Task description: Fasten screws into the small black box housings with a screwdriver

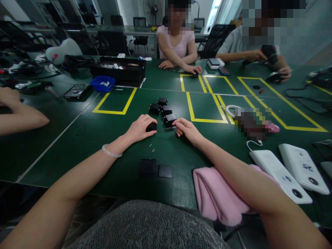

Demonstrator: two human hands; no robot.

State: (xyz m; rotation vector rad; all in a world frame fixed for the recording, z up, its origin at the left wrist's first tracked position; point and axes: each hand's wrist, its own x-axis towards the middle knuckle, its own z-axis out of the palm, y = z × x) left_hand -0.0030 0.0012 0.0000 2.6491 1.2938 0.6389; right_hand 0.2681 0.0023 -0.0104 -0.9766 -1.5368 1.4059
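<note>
My left hand (140,128) is closed round a small black box (151,127) on the green table (103,138). My right hand (187,129) pinches a thin metal tool (167,128) whose tip points at that box. Just beyond my hands lie several more small black boxes (163,110). Two tiny screws (151,148) rest on the table below my left hand. Nearer to me lie a black square housing (147,167) and a flat black cover (165,171).
A pink cloth (215,197) lies under my right forearm, with two white devices (293,173) to its right. Yellow taped rectangles (204,103) mark the table. A blue bin (102,83) and black tray (121,71) stand far left. Two people sit opposite; another person's arm (20,117) rests at left.
</note>
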